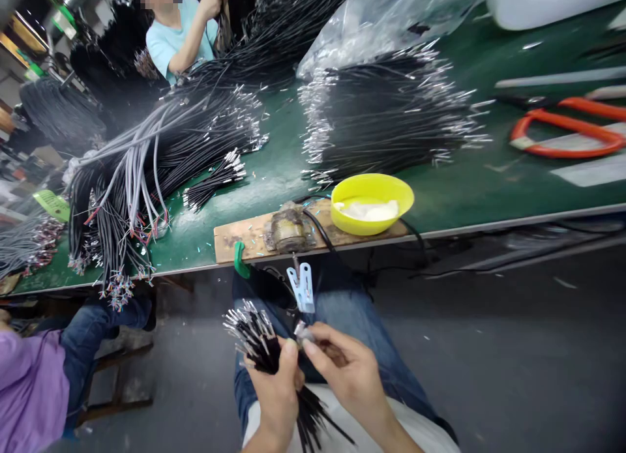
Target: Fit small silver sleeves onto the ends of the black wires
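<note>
A bundle of black cables [267, 352] with bare silvery ends is wrapped in my left hand [276, 391], above my lap. My right hand [347, 368] is close beside it, thumb and fingers pinched around a small whitish-grey piece whose kind I cannot make out. Just beyond my hands, a light blue clothespin [302, 289] is attached to the shaft of a small motor [287, 230]. The motor is fixed on a wooden board [235, 241] at the table's edge. A yellow bowl [364, 226] with white material inside stands at the board's right end.
Cut black cables [376, 114] lie piled on the green table [274, 156], with longer cables [195, 133] heaped to the left. Orange-handled scissors [567, 150] lie at right. A person in light blue [183, 39] works across the table; another in purple [34, 388] sits at left.
</note>
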`<state>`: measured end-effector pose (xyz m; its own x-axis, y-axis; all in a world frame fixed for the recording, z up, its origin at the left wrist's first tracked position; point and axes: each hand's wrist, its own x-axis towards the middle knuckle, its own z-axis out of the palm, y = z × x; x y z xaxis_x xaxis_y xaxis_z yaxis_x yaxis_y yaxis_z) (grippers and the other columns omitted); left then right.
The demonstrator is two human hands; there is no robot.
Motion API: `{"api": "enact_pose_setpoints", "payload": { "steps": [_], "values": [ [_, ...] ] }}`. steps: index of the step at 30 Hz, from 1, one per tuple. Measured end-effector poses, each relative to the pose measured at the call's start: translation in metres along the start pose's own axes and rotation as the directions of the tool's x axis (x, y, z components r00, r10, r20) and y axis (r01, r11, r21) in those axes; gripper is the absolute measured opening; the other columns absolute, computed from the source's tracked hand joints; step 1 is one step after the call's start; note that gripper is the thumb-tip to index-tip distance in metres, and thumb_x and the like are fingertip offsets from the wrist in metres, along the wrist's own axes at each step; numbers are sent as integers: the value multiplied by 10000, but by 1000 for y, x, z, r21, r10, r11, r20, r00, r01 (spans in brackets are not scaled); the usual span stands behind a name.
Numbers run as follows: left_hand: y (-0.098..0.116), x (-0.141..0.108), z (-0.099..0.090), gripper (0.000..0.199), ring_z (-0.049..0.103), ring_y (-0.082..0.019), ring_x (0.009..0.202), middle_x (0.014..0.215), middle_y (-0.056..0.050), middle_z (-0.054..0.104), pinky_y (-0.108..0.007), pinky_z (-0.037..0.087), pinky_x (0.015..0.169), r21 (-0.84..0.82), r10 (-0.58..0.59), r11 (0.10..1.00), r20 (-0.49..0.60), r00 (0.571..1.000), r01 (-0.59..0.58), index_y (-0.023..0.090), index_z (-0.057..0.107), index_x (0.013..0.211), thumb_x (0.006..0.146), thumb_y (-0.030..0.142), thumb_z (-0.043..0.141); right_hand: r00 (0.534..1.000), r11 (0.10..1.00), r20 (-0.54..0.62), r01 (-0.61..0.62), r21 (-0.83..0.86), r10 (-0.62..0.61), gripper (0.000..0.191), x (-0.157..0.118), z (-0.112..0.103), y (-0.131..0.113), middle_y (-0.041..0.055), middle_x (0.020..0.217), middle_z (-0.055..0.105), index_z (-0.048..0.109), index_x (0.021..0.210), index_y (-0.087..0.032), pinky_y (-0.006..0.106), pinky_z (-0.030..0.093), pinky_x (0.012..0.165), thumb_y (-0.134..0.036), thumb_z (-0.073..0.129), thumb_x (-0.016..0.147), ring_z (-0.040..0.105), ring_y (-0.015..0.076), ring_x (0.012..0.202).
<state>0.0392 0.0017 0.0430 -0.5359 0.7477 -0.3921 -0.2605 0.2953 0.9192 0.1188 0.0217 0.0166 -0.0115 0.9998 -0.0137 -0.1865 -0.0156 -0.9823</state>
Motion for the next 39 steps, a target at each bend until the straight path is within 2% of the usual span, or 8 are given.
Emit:
{"api": "enact_pose_setpoints", "payload": {
  "steps": [8,13,17,20,27,33,35,39],
  "values": [
    [6,8,-8,409,260,-12,271,314,106,337,-151,234,301,-28,27,999,158,987,-23,150,496,529,572,482,730,1000,999,-7,27,28,-27,97,6,-2,-2,6,589,596,640,703,-191,213,465,445,-252,569,727,553,132,473],
    [4,3,-10,411,282,-10,282,319,100,357,-151,237,312,-11,2,1000,193,981,1,142,489,511,557,458,747,973,967,37,232,-101,-229,151,6,0,-5,17,598,582,584,624,-198,227,455,476,-173,548,768,560,146,537],
    [5,4,-9,425,240,-1,266,304,120,313,-147,224,297,-49,-72,995,214,974,85,152,483,540,538,478,755,906,862,64,418,-288,-418,176,4,-3,-9,21,595,593,577,661,-212,301,469,601,-103,507,780,548,165,560],
    [6,7,-10,445,230,4,257,305,128,300,-138,215,285,-87,-121,986,239,963,145,157,474,552,505,483,773,884,834,158,468,-293,-440,173,5,-9,-11,24,598,600,576,665,-216,330,470,646,-104,506,777,551,171,561],
    [6,11,-11,439,256,-8,258,298,107,322,-163,241,294,-15,-65,997,300,952,73,148,477,502,558,498,737,971,969,108,226,-104,-214,101,7,-17,-6,32,649,597,638,756,-200,258,443,507,-263,567,788,543,159,551],
    [21,17,-15,399,311,-26,274,314,68,391,-171,267,298,132,-84,991,384,919,35,141,524,442,530,446,765,973,996,219,62,57,-73,287,13,-17,-13,22,574,532,600,556,-192,268,383,531,-394,617,760,482,159,560],
    [28,17,-13,329,401,-56,332,366,36,475,-189,357,346,130,-19,991,385,923,-34,143,568,440,476,366,808,954,961,297,-108,254,29,353,15,-15,-13,7,572,494,593,555,-187,266,371,529,-504,638,703,458,151,559],
    [40,9,-1,263,561,-146,486,472,-12,608,-280,514,542,51,129,987,314,941,-152,168,603,412,441,319,817,870,754,427,-449,479,247,409,18,-11,-9,-41,511,403,561,521,-168,243,305,488,-540,729,548,344,100,480]
  ]
}}
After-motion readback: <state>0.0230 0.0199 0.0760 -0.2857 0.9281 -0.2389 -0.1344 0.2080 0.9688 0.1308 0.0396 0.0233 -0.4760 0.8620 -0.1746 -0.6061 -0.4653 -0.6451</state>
